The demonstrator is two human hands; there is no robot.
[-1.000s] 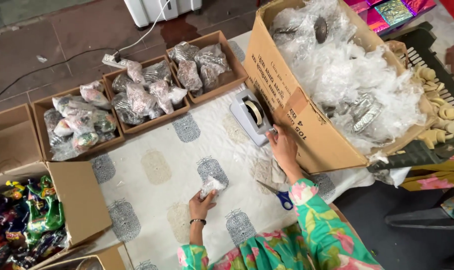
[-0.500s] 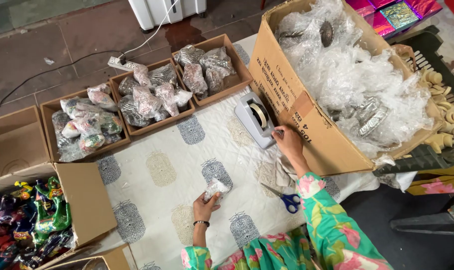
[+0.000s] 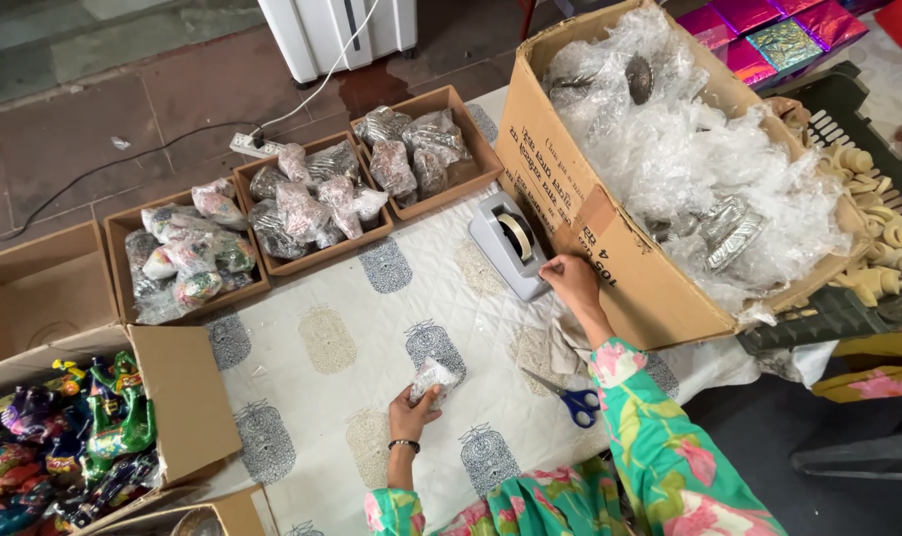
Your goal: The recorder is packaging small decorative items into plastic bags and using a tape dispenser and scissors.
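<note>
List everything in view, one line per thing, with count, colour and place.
wrapped packet: one, clear plastic, on the cloth
tape dispenser: one, grey, beside the big carton
scissors: one, blue-handled, near the right arm
shallow trays: three, brown, filled with wrapped packets, cloth's far edge
big carton: one, brown, full of clear plastic, far right
dark crate: one, holding cream pieces, right edge
open box: one, brown, colourful figurines, lower left
power strip: one, white, floor
left hand: holds the packet
right hand: at the dispenser's front
</note>
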